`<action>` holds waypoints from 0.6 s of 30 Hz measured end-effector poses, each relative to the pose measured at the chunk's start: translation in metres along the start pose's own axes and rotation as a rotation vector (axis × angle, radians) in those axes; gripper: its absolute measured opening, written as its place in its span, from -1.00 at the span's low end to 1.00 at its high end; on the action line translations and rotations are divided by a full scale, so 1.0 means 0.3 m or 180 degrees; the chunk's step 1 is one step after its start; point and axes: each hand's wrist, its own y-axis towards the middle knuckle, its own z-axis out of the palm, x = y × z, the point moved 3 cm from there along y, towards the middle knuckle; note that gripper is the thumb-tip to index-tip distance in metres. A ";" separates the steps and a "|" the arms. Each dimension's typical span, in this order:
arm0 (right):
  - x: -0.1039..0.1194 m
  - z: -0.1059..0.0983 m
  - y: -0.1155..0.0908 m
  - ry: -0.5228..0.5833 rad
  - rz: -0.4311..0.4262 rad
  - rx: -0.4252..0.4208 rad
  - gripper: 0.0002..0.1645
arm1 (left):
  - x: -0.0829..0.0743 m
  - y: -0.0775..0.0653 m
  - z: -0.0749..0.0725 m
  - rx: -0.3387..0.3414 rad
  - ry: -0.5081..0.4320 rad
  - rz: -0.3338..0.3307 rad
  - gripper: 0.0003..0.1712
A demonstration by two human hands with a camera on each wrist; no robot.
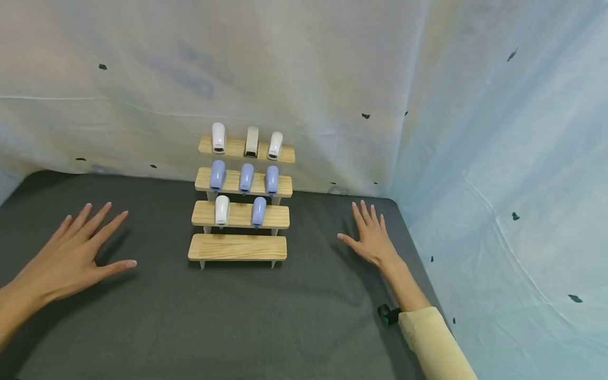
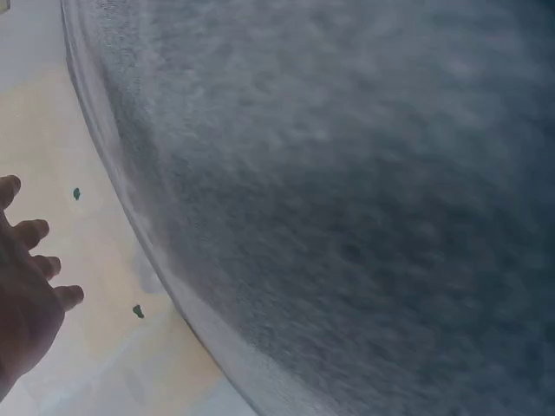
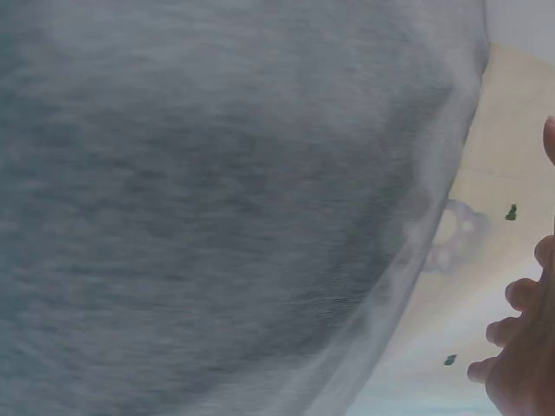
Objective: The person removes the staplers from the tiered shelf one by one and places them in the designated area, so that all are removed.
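My left hand point(image 1: 78, 258) is held over the dark table at the left, fingers spread and holding nothing. Over on the right, my right hand point(image 1: 372, 237) likewise has its fingers straight and apart. Between them stands a stepped wooden rack point(image 1: 237, 248) bearing small staplers. Its top board carries a white stapler point(image 1: 218, 137), a beige stapler point(image 1: 252, 141) and a smaller white stapler point(image 1: 275, 145). One step down are three periwinkle staplers point(image 1: 246, 177). Below those sit another white stapler point(image 1: 221, 210) and a periwinkle stapler point(image 1: 258, 211). Both wrist views catch fingers at the edge.
Dark grey cloth covers the table point(image 1: 228, 322). A pale patterned curtain point(image 1: 309, 63) hangs behind the rack, and a bluish curtain point(image 1: 513, 174) runs along the right side. A dark band point(image 1: 388, 315) is at my right wrist, by the cream sleeve point(image 1: 427, 332).
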 end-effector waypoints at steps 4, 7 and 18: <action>0.025 -0.031 0.026 0.0143 -0.0116 -0.0106 0.21 | -0.014 0.022 -0.004 -0.0036 -0.0077 0.0053 0.35; 0.054 -0.060 0.042 0.0239 -0.0230 -0.0158 0.21 | -0.024 0.032 0.000 -0.0057 -0.0171 0.0070 0.34; 0.119 -0.148 0.084 0.0223 -0.0394 -0.0197 0.18 | -0.050 0.073 -0.008 0.0055 -0.0788 0.0043 0.20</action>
